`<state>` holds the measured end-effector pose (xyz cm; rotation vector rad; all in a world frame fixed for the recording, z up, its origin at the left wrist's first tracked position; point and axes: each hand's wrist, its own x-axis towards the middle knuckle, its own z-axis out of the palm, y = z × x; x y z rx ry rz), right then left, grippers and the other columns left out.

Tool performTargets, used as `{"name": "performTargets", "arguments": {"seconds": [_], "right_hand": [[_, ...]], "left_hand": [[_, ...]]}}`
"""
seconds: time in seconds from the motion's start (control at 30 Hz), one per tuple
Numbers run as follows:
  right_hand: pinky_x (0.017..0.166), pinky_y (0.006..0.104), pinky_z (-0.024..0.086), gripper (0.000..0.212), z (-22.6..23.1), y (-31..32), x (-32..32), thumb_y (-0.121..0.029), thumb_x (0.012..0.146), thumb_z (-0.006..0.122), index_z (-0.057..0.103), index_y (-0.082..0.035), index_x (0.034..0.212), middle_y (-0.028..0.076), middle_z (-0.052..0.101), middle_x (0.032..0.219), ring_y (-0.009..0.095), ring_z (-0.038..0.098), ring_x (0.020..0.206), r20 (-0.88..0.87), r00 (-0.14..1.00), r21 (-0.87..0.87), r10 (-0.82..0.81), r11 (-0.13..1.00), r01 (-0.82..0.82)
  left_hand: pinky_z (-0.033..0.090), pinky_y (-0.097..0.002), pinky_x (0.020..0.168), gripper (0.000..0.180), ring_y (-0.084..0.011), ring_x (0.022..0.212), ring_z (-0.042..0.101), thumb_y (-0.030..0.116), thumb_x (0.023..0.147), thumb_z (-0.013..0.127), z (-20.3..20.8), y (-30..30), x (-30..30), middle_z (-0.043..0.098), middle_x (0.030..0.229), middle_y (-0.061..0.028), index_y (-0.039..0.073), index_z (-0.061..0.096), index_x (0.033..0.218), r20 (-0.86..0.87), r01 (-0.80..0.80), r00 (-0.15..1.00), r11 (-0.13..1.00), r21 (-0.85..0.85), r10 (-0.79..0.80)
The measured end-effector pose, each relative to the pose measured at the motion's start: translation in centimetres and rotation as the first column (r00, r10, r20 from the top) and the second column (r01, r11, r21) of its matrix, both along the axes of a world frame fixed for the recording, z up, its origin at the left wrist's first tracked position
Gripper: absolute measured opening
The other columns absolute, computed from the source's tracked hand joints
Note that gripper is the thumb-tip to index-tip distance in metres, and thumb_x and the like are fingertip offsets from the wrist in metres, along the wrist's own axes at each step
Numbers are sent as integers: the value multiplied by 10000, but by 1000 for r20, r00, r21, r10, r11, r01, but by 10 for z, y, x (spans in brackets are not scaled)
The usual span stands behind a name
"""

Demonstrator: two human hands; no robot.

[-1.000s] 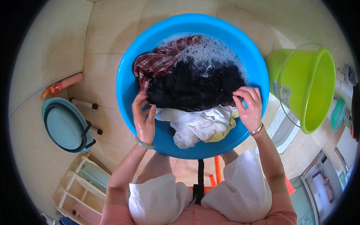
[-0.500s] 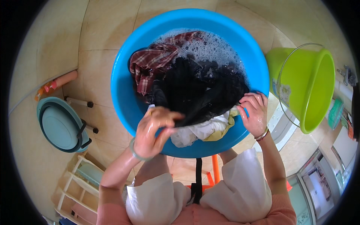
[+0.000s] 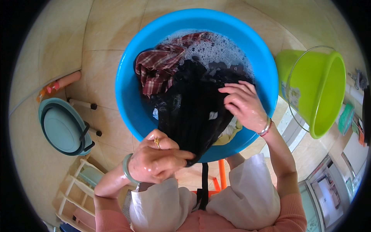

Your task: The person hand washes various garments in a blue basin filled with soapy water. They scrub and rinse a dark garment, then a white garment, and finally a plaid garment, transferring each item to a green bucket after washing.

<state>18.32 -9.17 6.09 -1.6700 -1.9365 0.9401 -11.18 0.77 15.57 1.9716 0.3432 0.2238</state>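
Note:
A wet black garment (image 3: 189, 112) is stretched over the near part of a blue tub (image 3: 125, 87), one edge pulled to the near rim. There my left hand (image 3: 158, 158) pinches that edge in closed fingers. My right hand (image 3: 246, 108) is over the garment's right side with its fingers apart; whether they touch the cloth I cannot tell. Behind the black cloth, a red plaid garment (image 3: 158, 63) lies at the tub's far left beside foamy water (image 3: 222, 48). Yellowish cloth (image 3: 228, 135) shows under the black garment near my right wrist, partly hidden.
A lime green bucket (image 3: 305, 89) with a wire handle stands right of the tub. At left are a pale blue folding basin (image 3: 62, 127) and a white rack (image 3: 73, 185). An orange stool (image 3: 221, 174) shows between my legs. The floor is tiled.
My left hand has drawn the black garment's edge toward me over the near rim, covering the white cloth. My right hand has left the right rim and moved inward over the garment.

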Motion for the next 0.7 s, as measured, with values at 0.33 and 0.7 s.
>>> {"name": "performTargets", "arguments": {"seconds": [0.33, 0.7], "right_hand": [[741, 232, 444, 208, 46, 2, 12, 28, 868, 657, 531, -18, 1026, 48, 590, 957, 98, 547, 847, -408, 673, -184, -616, 778, 601], [792, 248, 465, 257, 32, -13, 30, 16, 770, 748, 587, -3, 969, 36, 589, 922, 113, 569, 858, -386, 673, -265, -631, 774, 575]], "left_hand": [[441, -335, 707, 291, -238, 729, 536, 4, 684, 779, -57, 43, 0, 549, 805, -82, 68, 662, 943, -310, -521, 762, 823, 226, 568], [449, -298, 748, 180, -190, 818, 562, 39, 775, 754, -46, 43, -5, 592, 873, -82, 54, 665, 931, -273, -541, 796, 837, 78, 540]]}}
